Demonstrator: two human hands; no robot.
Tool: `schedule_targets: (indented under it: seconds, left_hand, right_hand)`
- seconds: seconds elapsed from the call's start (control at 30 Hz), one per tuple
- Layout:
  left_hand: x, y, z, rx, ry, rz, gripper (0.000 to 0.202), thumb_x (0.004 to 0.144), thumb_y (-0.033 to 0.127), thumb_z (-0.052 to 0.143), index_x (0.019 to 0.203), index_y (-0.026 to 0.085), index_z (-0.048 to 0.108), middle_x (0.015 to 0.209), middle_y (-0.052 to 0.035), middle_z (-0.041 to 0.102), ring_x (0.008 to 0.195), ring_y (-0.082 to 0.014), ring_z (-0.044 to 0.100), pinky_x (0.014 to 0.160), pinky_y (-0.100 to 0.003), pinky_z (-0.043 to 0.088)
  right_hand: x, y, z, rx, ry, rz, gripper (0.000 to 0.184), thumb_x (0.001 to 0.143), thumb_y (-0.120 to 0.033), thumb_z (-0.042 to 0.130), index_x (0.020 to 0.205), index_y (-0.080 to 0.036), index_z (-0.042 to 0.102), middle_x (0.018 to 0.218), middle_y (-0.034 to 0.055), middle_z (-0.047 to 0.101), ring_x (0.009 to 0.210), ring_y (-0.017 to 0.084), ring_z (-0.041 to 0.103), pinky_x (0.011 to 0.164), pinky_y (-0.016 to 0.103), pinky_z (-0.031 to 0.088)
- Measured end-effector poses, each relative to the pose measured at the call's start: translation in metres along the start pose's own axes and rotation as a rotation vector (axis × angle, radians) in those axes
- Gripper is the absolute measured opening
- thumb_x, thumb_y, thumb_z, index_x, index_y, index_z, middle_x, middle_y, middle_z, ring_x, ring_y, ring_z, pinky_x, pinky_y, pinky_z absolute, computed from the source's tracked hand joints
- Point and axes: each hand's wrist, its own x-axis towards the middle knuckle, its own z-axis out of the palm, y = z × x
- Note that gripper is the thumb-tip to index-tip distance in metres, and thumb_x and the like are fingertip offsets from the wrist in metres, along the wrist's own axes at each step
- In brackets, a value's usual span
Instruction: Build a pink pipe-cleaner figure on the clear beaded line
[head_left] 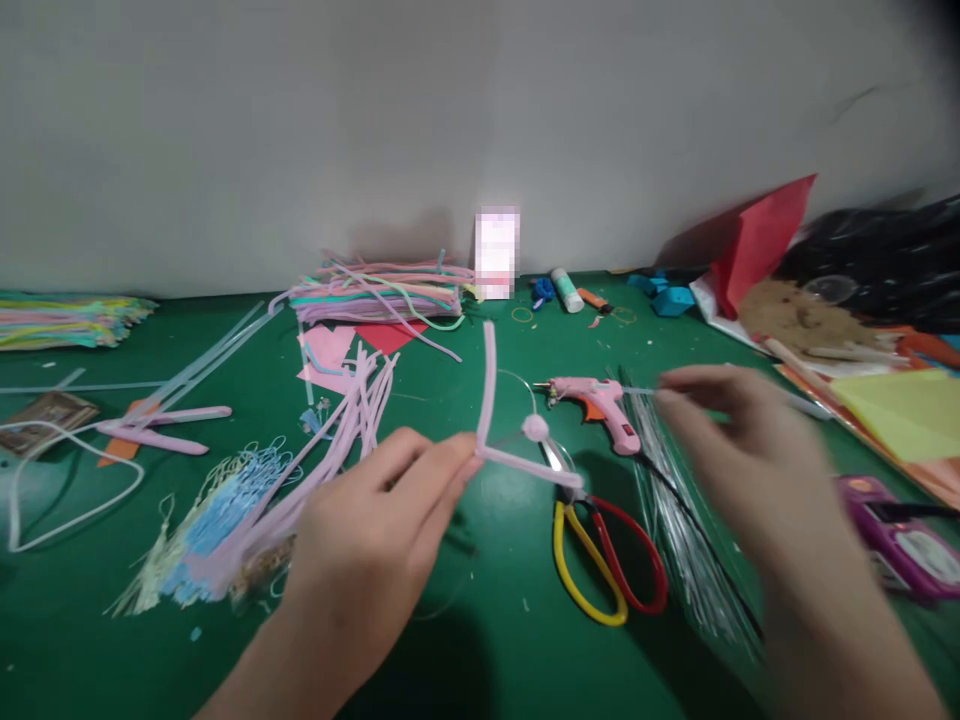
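My left hand pinches a bent lilac pipe cleaner at its corner. One leg of it stands up, the other runs right to a small pale ball. A bundle of lilac pipe cleaners lies under and left of this hand. My right hand is smeared by motion above a bundle of thin silver wires, close to a pink glue gun. Whether its fingers hold a wire I cannot make out. Red and yellow handled scissors lie between my hands.
On the green table a stack of pastel pipe cleaners sits at the back by the wall, another stack far left. Pink and red paper, a glue stick, red folded paper, yellow paper and a purple device lie around.
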Motion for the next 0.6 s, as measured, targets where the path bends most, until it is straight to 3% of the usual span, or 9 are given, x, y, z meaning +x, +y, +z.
schedule_targets:
  seconds: [0.13,0.3,0.4,0.5,0.6]
  left_hand:
    - [0.013,-0.004,-0.026,0.015,0.113,-0.043,0.019,0.092,0.028,0.051,0.100,0.030,0.068,0.081,0.0027,0.068,0.068,-0.0138,0.063,0.061,-0.023,0.047]
    - [0.030,-0.013,-0.036,-0.095,0.169,-0.163,0.014,0.091,0.035,0.053,0.088,0.032,0.066,0.069,0.0074,0.064,0.053,-0.0119,0.053,0.051,-0.025,0.040]
    - [0.033,-0.026,-0.019,-0.043,0.081,-0.109,0.018,0.091,0.035,0.052,0.092,0.027,0.068,0.080,0.0033,0.069,0.066,-0.0143,0.061,0.063,-0.026,0.045]
    - [0.026,-0.041,0.012,-0.060,-0.111,-0.046,0.027,0.095,0.035,0.046,0.096,0.022,0.068,0.091,-0.0026,0.070,0.081,-0.0172,0.065,0.072,-0.028,0.048]
    - [0.013,-0.051,0.041,-0.077,-0.231,-0.033,0.029,0.097,0.031,0.042,0.100,0.020,0.068,0.097,-0.0049,0.070,0.083,-0.0172,0.066,0.076,-0.029,0.050]
  right_hand:
    - [0.017,0.016,0.039,-0.575,-0.146,-0.003,0.053,0.083,-0.049,0.059,0.103,-0.001,0.063,0.102,0.0300,0.062,0.099,0.042,0.055,0.075,0.046,0.042]
    - [0.021,0.026,0.068,-0.671,-0.179,0.002,0.063,0.085,-0.057,0.052,0.100,0.003,0.061,0.099,0.0324,0.062,0.095,0.044,0.056,0.069,0.043,0.042]
    - [0.021,0.027,0.071,-0.598,-0.160,0.033,0.054,0.087,-0.049,0.051,0.100,0.003,0.060,0.096,0.0317,0.063,0.095,0.043,0.058,0.072,0.044,0.043]
    - [0.021,0.027,0.070,-0.539,-0.133,0.057,0.043,0.088,-0.039,0.048,0.102,0.000,0.057,0.097,0.0292,0.063,0.092,0.038,0.061,0.070,0.039,0.044]
    - [0.018,0.021,0.064,-0.398,-0.059,0.097,0.044,0.085,-0.041,0.049,0.110,-0.005,0.052,0.094,0.0216,0.064,0.079,0.030,0.062,0.061,0.033,0.041]
